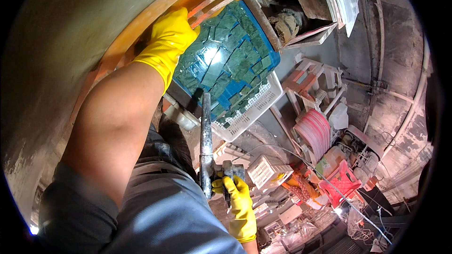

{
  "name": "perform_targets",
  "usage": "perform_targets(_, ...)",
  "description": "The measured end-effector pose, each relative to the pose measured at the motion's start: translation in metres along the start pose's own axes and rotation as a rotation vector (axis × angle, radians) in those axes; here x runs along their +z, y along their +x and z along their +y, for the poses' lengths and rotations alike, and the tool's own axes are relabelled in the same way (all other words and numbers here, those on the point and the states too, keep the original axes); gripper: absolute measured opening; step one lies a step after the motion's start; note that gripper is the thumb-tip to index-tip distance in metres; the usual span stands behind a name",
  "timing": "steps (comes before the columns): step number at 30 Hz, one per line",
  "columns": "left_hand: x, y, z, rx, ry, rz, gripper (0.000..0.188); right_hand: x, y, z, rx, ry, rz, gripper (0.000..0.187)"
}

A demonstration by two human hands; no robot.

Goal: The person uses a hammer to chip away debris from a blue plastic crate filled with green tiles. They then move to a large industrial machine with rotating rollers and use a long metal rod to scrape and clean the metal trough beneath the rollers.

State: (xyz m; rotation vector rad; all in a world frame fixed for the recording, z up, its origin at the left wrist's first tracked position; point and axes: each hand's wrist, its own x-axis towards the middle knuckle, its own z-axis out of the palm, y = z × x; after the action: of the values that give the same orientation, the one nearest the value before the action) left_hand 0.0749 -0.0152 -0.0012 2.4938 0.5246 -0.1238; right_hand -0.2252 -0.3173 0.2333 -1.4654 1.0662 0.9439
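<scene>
Both of my hands wear yellow rubber gloves. My left hand (173, 32) is closed around the end of a worn orange bar (207, 11) at the top. Beside that glove, a blue sheet or shallow tray (275, 60) carries many flat dark green pieces (226, 49), shiny under a lamp. My right hand (238, 202), lower in the middle, has its fingers wrapped round a dark metal fitting (227, 171). This fitting joins a grey upright pipe (206, 131). Part of the fitting is hidden by the glove.
A white perforated crate (256, 108) sits under the blue edge. To the right stand a wooden stool-like frame (310, 77), a pink-and-white ribbed stack (314, 131), a cream basket (268, 171) and a red crate (341, 183). A thin cable (325, 176) crosses the clutter.
</scene>
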Motion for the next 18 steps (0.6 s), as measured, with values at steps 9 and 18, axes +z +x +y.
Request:
perform_targets(9, 0.002, 0.000, -0.003, 0.022, 0.008, 0.024, 0.049, 0.009, -0.009, 0.000, 0.023, -0.017, 0.003, 0.052)
perform_targets(18, 0.002, -0.001, -0.001, 0.013, 0.015, 0.008, 0.051, 0.012, -0.009, 0.008, 0.011, -0.059, -0.017, 0.048)
